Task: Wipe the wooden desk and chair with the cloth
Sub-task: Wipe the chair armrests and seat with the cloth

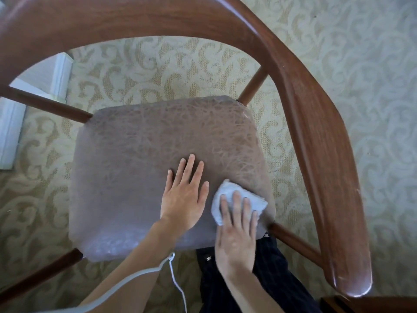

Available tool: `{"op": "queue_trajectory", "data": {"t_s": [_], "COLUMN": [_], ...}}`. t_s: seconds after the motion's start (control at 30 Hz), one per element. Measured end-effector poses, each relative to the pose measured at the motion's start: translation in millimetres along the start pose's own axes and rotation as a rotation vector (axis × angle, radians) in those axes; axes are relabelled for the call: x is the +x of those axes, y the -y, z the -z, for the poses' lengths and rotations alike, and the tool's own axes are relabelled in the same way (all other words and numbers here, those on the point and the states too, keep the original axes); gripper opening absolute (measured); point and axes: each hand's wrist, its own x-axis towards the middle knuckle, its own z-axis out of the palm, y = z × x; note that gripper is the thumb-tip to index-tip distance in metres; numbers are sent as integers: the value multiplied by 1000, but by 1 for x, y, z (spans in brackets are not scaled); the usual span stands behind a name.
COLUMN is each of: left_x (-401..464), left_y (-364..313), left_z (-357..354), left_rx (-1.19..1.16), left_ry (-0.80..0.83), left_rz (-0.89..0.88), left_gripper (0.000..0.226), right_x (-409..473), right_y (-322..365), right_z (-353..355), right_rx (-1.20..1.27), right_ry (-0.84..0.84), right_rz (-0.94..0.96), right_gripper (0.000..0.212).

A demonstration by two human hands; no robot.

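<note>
A wooden chair with a curved armrest rail [316, 123] and a brown, cracked leather seat [140, 141] fills the head view. A small white cloth [228, 193] lies on the seat's front right part. My right hand [237, 231] presses flat on the cloth with straight fingers. My left hand [185, 195] rests flat on the seat just left of the cloth, fingers spread. The desk is barely in view; a dark wooden corner [361, 304] shows at the bottom right, and I cannot tell whether it belongs to the desk.
A patterned beige carpet [372, 64] surrounds the chair. White skirting or a wall corner [13, 132] stands at the left. A thin white cable [178, 288] hangs by my left forearm. My dark trousers [282, 267] are against the seat's front edge.
</note>
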Motion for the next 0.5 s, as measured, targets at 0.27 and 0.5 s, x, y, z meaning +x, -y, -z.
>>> {"op": "queue_trajectory", "data": {"t_s": [0.27, 0.5], "left_x": [1, 1], "left_y": [-3, -3], "left_z": [-4, 1], "left_rx": [5, -67], "left_ry": [-14, -28], "left_rz": [14, 30], "left_gripper": [78, 79], "right_x": [68, 106], "right_y": [16, 44], "right_z": [8, 31], "right_rx": [92, 111], "right_ry": [-113, 56], "right_rz": [-222, 47], "right_gripper": [67, 61]}}
